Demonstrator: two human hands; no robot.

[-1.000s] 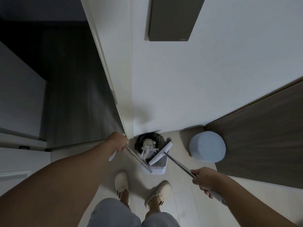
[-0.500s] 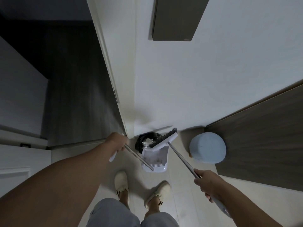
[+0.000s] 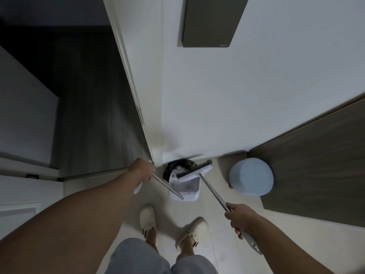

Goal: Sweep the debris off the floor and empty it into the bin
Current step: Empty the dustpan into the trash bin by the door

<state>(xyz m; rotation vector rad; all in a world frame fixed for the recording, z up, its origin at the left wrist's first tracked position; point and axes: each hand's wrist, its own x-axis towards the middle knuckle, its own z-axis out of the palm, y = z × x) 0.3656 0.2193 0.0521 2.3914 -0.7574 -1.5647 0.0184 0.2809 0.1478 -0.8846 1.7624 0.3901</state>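
Note:
A small bin [image 3: 170, 169] with a black liner stands on the floor against the white wall corner, pale debris [image 3: 180, 168] showing inside it. My left hand [image 3: 142, 169] grips the metal handle of a white dustpan [image 3: 185, 189], which is tipped over the bin's near rim. My right hand [image 3: 239, 216] holds the long handle of a broom [image 3: 195, 172]. The broom's white head and dark bristles rest across the dustpan's far end, over the bin.
A pale blue round stool [image 3: 251, 176] sits right of the bin, beside a dark wood panel [image 3: 316, 165]. A white door edge [image 3: 134, 107] runs down to the bin's left, with a dark room beyond. My two feet in cream shoes [image 3: 147, 221] stand on light tiles.
The broom head has slid from the dustpan's middle up to its far end over the bin. My right hand has drawn back and lower. The left hand is still.

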